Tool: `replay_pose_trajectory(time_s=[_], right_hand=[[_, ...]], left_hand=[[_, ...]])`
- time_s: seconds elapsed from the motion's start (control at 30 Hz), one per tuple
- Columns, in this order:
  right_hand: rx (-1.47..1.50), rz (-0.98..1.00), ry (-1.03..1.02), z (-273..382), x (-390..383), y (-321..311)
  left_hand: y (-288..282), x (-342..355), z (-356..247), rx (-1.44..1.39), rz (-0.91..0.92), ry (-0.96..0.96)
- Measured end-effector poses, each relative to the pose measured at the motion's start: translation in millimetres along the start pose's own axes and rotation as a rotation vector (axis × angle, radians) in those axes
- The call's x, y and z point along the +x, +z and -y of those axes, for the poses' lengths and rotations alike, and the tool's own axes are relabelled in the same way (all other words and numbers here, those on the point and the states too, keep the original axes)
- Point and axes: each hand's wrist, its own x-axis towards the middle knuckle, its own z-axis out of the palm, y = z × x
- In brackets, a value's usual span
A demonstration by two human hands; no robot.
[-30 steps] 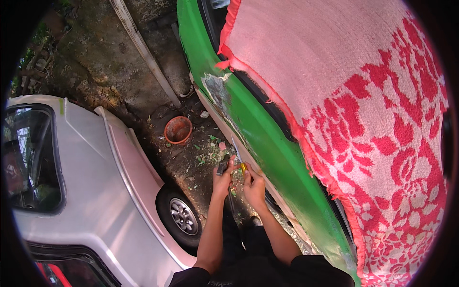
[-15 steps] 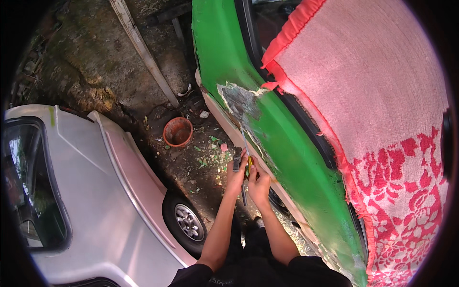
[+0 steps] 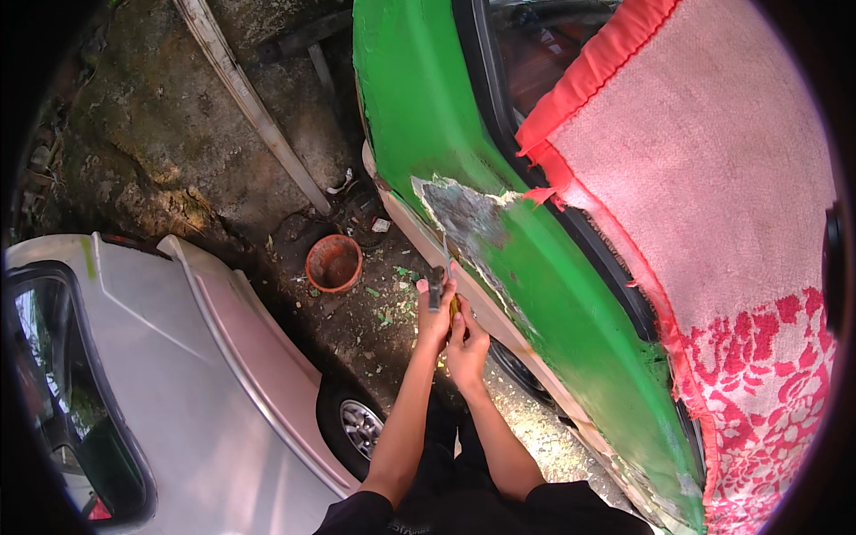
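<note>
My left hand is closed around a hammer, whose dark metal head sticks up beyond the fingers; its handle is mostly hidden. My right hand, just beside it, is closed at the yellow handle of a screwdriver. The thin shaft points up toward the damaged edge of the green car panel; whether the tip touches cannot be made out. A bare grey patch with ragged, flaking paint edges lies just beyond the hands.
A pink-and-red patterned cloth covers the green car's top at right. A silver car stands close on the left. An orange-brown bucket sits on dirt strewn with green paint flakes. A wooden plank leans beyond.
The view has shifted slightly, so the cars and bucket sit a little lower. Both hands are closer together, and less of the yellow screwdriver handle and the hammer handle shows.
</note>
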Motion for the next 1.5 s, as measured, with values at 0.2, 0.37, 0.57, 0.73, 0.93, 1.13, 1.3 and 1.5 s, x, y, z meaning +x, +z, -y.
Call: replay_pose_trajectory(time_s=[0.2,0.37,0.57,0.73,0.93,1.13,1.3,1.5], right_hand=[[0.025,0.054,0.003,-18,14,-16],[0.108,0.055,0.086,-34,-1,2],[0.013,0.108,0.09,-2,23,-23],[0.044,0.082,-0.064,7,58,20],[0.203,0.08,0.181,27,19,-4],[0.209,0.066,0.087,17,39,29],[0.293,0.1,0.149,24,21,-15],[0.211,0.056,0.035,13,52,26]], left_hand=[[13,-16,-1,0.16,-0.041,0.04],[-1,5,5,0.144,0.042,0.064],[9,-23,-17,0.387,0.072,0.111],[-5,18,-40,0.024,-0.004,0.067],[-8,-8,-34,0.387,0.078,0.317],[-11,20,-69,0.095,0.096,0.017],[-7,-9,-54,0.368,0.152,0.15],[-2,7,-81,0.044,0.086,0.013]])
